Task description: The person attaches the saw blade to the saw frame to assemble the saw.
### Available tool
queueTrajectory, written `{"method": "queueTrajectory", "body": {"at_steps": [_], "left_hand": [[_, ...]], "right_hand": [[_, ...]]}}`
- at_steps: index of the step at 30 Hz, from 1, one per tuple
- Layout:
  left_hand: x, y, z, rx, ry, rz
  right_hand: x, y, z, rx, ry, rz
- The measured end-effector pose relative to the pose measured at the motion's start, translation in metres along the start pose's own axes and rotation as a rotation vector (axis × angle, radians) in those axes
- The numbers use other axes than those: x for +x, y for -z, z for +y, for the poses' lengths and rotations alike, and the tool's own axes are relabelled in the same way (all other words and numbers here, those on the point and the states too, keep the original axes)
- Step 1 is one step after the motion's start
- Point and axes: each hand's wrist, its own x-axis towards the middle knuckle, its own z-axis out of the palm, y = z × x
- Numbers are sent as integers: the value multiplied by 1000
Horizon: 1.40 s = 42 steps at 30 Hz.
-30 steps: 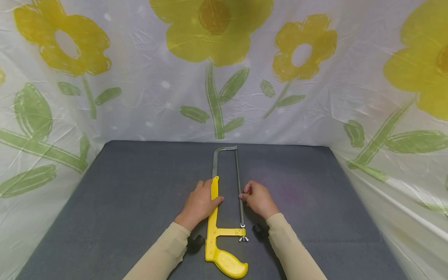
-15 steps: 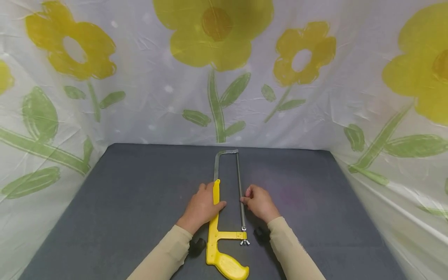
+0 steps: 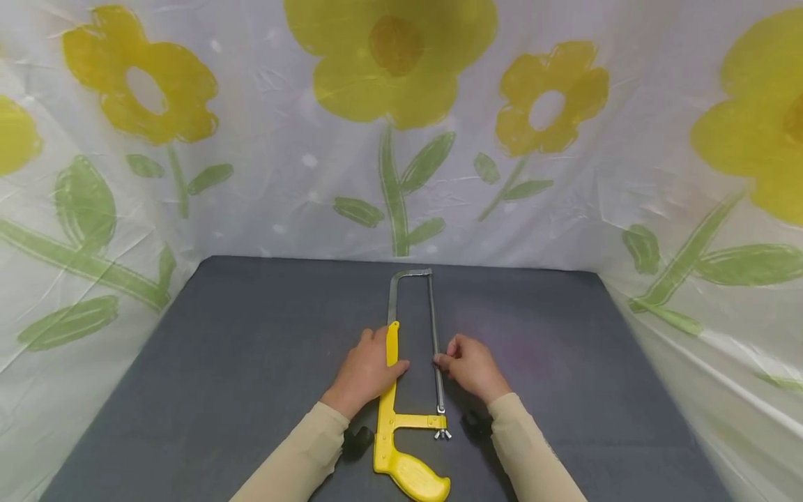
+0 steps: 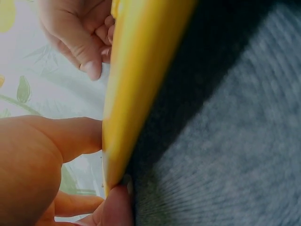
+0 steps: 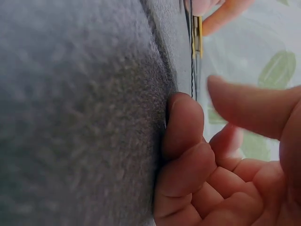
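A yellow-framed hacksaw (image 3: 387, 401) lies on the dark grey table, its handle (image 3: 419, 477) toward me and its steel bow at the far end. The blade (image 3: 434, 310) runs along the right side, down to a wing nut (image 3: 442, 434). My left hand (image 3: 359, 374) grips the yellow spine, thumb on the inner side; the left wrist view shows the spine (image 4: 143, 70) close up. At the blade's lower half is my right hand (image 3: 472, 367), thumb tip overlapping the blade. In the right wrist view the fingers (image 5: 183, 125) curl at the cloth, with the thumb held apart from them.
Dark grey cloth covers the table (image 3: 270, 314). A white curtain (image 3: 263, 209) with yellow flowers hangs behind it and along both sides. Small black devices (image 3: 359, 444) sit under both wrists.
The head view has shifted slightly, so the scene sits a little lower and farther right. Both hands and the hacksaw keep nearly the same place on the table.
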Motion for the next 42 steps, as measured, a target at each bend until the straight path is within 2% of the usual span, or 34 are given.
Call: {"method": "queueTrajectory", "body": {"at_steps": [5, 12, 16, 42], "left_hand": [[-1, 0, 1, 0, 0, 2], [-2, 1, -1, -15, -7, -11], [-1, 2, -1, -12, -8, -14], [0, 0, -2, -6, -6, -9]], "right_hand": [[-13, 7, 1, -33, -11, -50], [-37, 14, 2, 19, -19, -194], [-42, 14, 3, 49, -4, -240], [-43, 13, 4, 81, 40, -254]]}}
